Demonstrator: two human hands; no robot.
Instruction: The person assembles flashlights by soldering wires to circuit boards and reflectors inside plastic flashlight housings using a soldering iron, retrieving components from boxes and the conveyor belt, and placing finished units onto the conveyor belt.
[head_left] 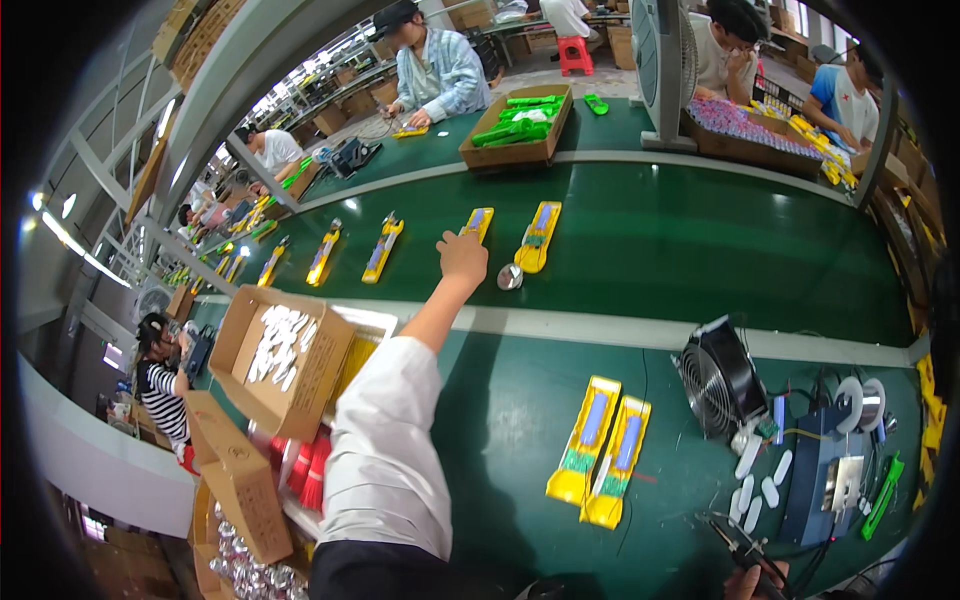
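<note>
My left hand (465, 257) reaches over the green conveyor belt. Its fingers are curled on the near end of a yellow casing half (481, 222) that holds a blue battery cell. Just right of it lies another yellow casing half (538, 238) with a cell and green circuit board, and a shiny round reflector (510, 277) at its side. At the lower right edge my right hand (752, 580), partly cut off, is closed around a soldering iron (738, 545). Two yellow casing halves (587, 440) with cells and boards lie side by side on the bench between my hands.
A black fan (718, 378), a blue soldering station (815, 480), a solder spool (862, 405) and several white pieces (770, 491) crowd the right. On the left are a carton of white parts (280, 345) and a box of reflectors (250, 565). Co-workers sit across the belt.
</note>
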